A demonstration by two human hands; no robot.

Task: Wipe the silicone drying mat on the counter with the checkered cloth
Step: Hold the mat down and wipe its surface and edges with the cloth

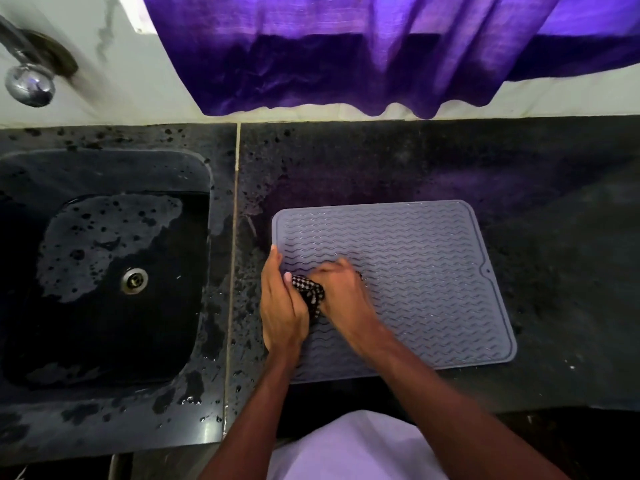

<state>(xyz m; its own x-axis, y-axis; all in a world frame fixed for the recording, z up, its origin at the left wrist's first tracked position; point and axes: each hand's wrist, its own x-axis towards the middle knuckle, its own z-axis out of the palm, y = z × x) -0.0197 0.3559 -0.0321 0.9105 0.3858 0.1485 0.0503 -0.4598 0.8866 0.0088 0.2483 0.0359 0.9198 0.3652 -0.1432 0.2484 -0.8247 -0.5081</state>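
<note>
Chrome tap (29, 86) top left, above the dark sink (104, 174). The basin is wet, with the drain (134, 280) near its centre. Black counter (381, 161) has water spots around the seam. Left hand (282, 310) is on the mat's left edge, fingers fairly straight and pointing away, thumb against the cloth. Checkered cloth (309, 294) is bunched between both hands, on the left part of the mat. Right hand (341, 294) has its fingers curled over the cloth, slightly blurred. Grey silicone drying mat (415, 271) lies flat on the counter, right of the sink. Purple curtain (346, 64) hangs behind.
</note>
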